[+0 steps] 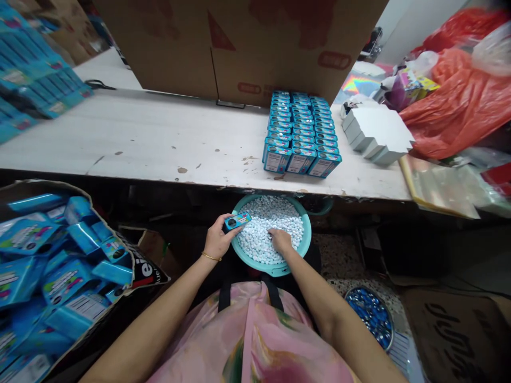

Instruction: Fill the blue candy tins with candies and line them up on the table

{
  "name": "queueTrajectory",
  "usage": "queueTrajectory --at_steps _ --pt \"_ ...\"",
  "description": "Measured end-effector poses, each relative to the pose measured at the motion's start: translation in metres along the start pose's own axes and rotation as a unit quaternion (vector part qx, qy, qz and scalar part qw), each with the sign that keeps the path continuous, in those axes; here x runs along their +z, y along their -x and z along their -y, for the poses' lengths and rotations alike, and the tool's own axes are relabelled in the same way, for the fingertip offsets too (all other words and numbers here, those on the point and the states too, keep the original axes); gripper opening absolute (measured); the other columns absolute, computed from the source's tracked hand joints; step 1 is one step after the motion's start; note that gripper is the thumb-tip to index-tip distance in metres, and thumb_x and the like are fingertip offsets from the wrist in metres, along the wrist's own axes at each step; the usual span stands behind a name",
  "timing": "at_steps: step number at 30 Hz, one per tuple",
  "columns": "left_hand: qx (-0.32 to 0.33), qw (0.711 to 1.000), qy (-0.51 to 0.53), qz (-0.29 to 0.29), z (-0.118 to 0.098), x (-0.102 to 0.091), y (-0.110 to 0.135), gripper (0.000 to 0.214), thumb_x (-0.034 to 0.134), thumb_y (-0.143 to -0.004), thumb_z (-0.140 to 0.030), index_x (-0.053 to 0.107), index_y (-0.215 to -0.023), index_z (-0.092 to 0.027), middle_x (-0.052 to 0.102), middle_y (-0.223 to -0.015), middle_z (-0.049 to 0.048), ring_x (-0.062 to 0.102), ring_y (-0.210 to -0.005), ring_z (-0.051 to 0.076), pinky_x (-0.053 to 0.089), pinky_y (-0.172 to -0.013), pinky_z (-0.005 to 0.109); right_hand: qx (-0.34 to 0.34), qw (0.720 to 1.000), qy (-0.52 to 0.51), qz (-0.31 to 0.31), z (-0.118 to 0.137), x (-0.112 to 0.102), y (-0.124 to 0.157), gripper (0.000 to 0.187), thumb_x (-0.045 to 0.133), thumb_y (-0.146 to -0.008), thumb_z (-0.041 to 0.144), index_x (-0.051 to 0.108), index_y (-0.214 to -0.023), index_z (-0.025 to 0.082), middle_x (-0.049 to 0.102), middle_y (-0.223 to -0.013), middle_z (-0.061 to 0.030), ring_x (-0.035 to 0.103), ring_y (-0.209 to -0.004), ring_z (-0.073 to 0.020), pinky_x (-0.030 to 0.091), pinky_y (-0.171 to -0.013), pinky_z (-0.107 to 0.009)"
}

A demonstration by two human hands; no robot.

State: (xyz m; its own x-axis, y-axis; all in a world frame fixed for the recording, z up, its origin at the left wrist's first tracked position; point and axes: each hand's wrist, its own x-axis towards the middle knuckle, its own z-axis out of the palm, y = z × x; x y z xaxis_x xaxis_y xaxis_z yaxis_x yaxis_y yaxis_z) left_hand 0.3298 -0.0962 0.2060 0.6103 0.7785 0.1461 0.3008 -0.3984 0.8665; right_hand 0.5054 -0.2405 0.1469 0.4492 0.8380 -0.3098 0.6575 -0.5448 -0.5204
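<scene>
My left hand is closed around a small blue box with a dark round spot and colourful print on its top face. It holds the box over the left rim of a turquoise basin. Small white pellets fill the basin, which sits at my lap below the table edge. My right hand reaches into the pellets with its fingers curled together. The fingertips are partly hidden, so what they pinch cannot be made out.
On the white table, similar blue boxes stand in three rows before a large carton. White boxes lie to their right. A bag of blue boxes stands at left. A bowl of blue pieces is on the floor.
</scene>
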Motion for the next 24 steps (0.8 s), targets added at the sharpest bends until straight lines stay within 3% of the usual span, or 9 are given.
queueTrajectory --at_steps 2,5,10,14,17,20,24 --pt "-0.011 1.000 0.007 -0.013 0.003 -0.003 0.001 0.041 0.063 -0.067 -0.040 0.055 -0.100 -0.018 0.062 -0.093 0.0042 0.058 -0.083 0.018 0.046 -0.078 0.032 0.016 0.999 -0.033 -0.014 -0.007 0.006 -0.004 0.027 0.043 -0.081 0.017 0.064 -0.098 0.017 0.064 -0.094 -0.0071 0.056 -0.092 -0.0213 0.040 -0.078 -0.026" --pt "-0.020 0.999 0.017 -0.023 0.009 -0.004 0.002 0.041 0.063 -0.066 -0.039 0.055 -0.101 -0.018 0.063 -0.092 0.0040 0.059 -0.081 0.017 0.047 -0.077 0.032 0.015 0.998 -0.055 -0.010 -0.023 -0.002 -0.001 0.027 0.043 -0.081 0.019 0.063 -0.099 0.019 0.065 -0.091 -0.0036 0.058 -0.085 -0.0166 0.041 -0.074 -0.023" --pt "-0.007 1.000 -0.002 -0.006 0.012 0.004 0.002 0.040 0.063 -0.068 -0.038 0.054 -0.101 -0.018 0.062 -0.091 0.0035 0.058 -0.082 0.017 0.046 -0.077 0.032 -0.023 0.997 -0.075 -0.012 -0.027 -0.054 0.019 0.027 0.042 -0.081 0.022 0.063 -0.098 0.020 0.064 -0.076 -0.0007 0.057 -0.072 -0.0130 0.041 -0.068 -0.022" --pt "0.015 0.999 -0.029 0.037 0.009 0.021 0.003 0.039 0.062 -0.068 -0.034 0.053 -0.104 -0.020 0.062 -0.094 0.0040 0.058 -0.087 0.020 0.045 -0.079 0.033 -0.105 0.993 -0.044 -0.006 0.002 -0.103 0.035 0.028 0.039 -0.081 0.021 0.064 -0.094 0.021 0.064 -0.074 -0.0008 0.056 -0.070 -0.0128 0.037 -0.063 -0.021" --pt "0.041 0.996 -0.042 0.063 0.005 0.035 0.005 0.039 0.062 -0.068 -0.030 0.053 -0.104 -0.020 0.061 -0.099 0.0046 0.057 -0.092 0.021 0.044 -0.083 0.034 -0.118 0.991 0.067 0.018 0.033 -0.127 0.042 0.026 0.040 -0.079 0.018 0.066 -0.081 0.022 0.064 -0.074 -0.0021 0.056 -0.073 -0.0146 0.034 -0.061 -0.022" --pt "0.050 0.994 -0.057 0.074 0.001 0.043 0.008 0.039 0.061 -0.068 -0.027 0.052 -0.105 -0.021 0.060 -0.101 0.0045 0.056 -0.094 0.020 0.043 -0.084 0.034 -0.085 0.977 0.192 0.037 0.061 -0.137 0.045 0.024 0.042 -0.076 0.015 0.065 -0.077 0.022 0.065 -0.078 -0.0062 0.057 -0.077 -0.0188 0.034 -0.061 -0.025" --pt "0.056 0.993 -0.067 0.076 0.002 0.047 0.009 0.040 0.061 -0.068 -0.026 0.052 -0.106 -0.021 0.060 -0.102 0.0052 0.055 -0.096 0.021 0.043 -0.084 0.035 -0.068 0.955 0.283 0.055 0.088 -0.138 0.047 0.028 0.042 -0.072 0.011 0.064 -0.087 0.020 0.064 -0.085 -0.0120 0.059 -0.080 -0.0239 0.037 -0.064 -0.030"
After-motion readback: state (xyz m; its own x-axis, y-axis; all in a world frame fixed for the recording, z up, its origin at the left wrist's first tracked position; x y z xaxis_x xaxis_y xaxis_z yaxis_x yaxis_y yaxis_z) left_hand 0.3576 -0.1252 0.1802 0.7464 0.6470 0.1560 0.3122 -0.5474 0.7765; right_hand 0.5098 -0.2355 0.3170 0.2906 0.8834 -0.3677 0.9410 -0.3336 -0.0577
